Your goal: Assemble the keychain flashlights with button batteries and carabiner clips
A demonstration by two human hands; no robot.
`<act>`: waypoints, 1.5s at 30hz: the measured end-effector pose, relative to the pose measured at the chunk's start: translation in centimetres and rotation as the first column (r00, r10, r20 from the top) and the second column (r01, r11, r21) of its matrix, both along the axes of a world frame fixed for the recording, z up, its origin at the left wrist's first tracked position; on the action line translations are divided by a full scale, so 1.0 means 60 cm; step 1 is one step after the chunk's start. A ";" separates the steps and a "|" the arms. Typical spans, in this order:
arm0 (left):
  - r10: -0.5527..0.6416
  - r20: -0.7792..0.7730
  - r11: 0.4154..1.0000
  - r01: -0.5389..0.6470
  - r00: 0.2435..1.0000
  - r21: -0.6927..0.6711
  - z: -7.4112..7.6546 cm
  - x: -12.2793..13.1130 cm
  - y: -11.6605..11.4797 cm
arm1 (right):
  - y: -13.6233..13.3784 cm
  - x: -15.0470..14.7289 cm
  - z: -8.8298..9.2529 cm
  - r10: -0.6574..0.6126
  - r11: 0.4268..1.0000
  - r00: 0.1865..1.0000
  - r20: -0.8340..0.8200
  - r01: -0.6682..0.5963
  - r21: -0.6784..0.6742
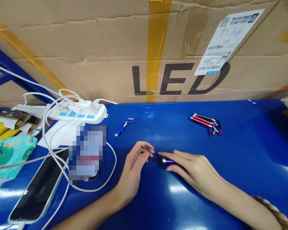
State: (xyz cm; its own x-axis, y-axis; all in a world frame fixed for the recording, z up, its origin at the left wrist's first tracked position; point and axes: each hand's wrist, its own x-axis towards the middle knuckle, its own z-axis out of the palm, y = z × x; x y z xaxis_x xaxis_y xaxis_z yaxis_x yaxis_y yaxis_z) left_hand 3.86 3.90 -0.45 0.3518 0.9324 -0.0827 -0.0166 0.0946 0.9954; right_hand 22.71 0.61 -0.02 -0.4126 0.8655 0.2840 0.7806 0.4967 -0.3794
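My right hand (192, 166) is closed round a small purple-blue penlight (168, 161). Its silver end pokes out between thumb and fingers; the rest is hidden under the hand. Just to the left hovers my left hand (136, 169), fingers loosely curved, thumb apart, with nothing in it. Beyond that hand, a blue penlight with a carabiner clip (122, 128) lies on the blue table (153, 204). Toward the back right, red and black penlights with carabiner clips (203, 120) lie side by side in a small group.
A white power strip (86, 112) with tangled white cables stands at the back left. Nearer are a phone (39, 188), a second device with a blurred screen (87, 153) and a green packet (12, 156). A large cardboard box (105, 48) walls off the back.
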 end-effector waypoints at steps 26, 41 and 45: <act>-0.101 0.020 0.991 0.099 0.995 0.095 -0.001 0.001 -0.011 | -0.002 0.002 0.000 0.137 0.983 0.987 -0.089 -0.146 -0.108; -0.101 0.031 0.994 0.100 0.994 0.046 -0.010 0.003 -0.012 | 0.001 -0.002 0.004 0.232 0.972 0.972 -0.027 -0.231 0.037; -0.107 0.040 0.992 0.104 0.993 0.071 -0.012 0.003 -0.013 | 0.002 0.000 0.001 0.206 0.976 0.978 0.021 -0.207 0.063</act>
State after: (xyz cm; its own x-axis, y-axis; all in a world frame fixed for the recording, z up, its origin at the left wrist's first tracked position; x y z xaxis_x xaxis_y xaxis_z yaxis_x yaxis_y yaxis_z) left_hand 4.06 3.14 -1.18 0.4504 0.8928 -0.0023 -0.0541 0.0299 0.9981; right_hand 22.69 0.76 0.02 -0.5849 0.7413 0.3293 0.6636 0.6707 -0.3313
